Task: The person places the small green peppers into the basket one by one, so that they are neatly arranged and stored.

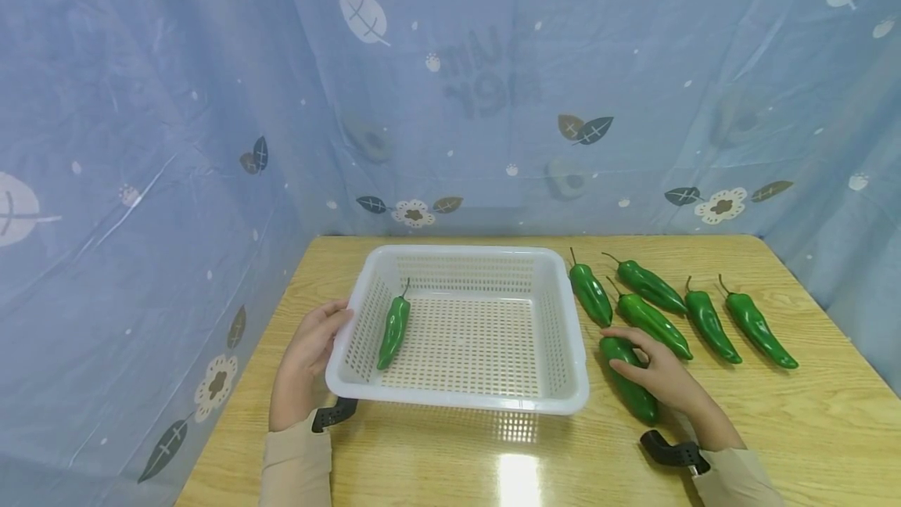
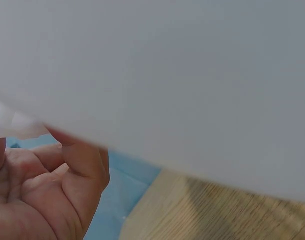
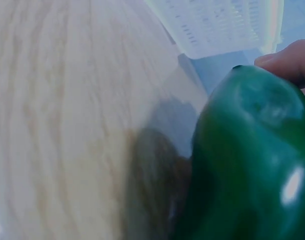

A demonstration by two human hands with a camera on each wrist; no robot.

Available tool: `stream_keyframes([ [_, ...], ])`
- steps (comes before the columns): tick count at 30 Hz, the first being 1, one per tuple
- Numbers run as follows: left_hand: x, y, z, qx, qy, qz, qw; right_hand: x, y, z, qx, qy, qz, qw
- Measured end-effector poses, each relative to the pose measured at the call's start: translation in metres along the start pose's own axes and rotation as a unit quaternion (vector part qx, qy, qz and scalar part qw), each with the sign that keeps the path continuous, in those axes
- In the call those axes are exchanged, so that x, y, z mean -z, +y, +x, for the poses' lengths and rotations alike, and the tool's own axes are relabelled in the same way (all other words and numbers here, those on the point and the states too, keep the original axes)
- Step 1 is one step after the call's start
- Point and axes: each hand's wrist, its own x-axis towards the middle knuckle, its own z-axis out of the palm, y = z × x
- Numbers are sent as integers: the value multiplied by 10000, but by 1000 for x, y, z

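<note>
A white perforated plastic basket stands at the middle of the table, with one green pepper lying along its left side. At the basket's left rim, my left hand grips the edge; in the left wrist view the fingers curl up beneath the rim. To the right of the basket, my right hand holds a green pepper between thumb and fingers. That pepper fills much of the right wrist view, casting a shadow on the wood; its stem end is covered by the hand.
Several more green peppers lie right of the basket, among them one near its rim, one beside my right hand and one farthest right. The wooden table meets a blue patterned curtain behind and at the sides.
</note>
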Motion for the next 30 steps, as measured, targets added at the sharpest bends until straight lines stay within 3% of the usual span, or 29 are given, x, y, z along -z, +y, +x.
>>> stream_keyframes([
  [6,1,0,-1,-32,-80,21,10000,1,-1,2,-152,89,157,9997],
  [12,1,3,-3,13,-166,-82,9998,3,-7,5,-48,274,344,9990],
  [24,2,0,1,-55,-137,-123,9998,7,-17,11,-146,828,322,9959],
  [30,2,0,1,-14,-176,-86,9998,9,-22,17,-351,876,227,9953],
])
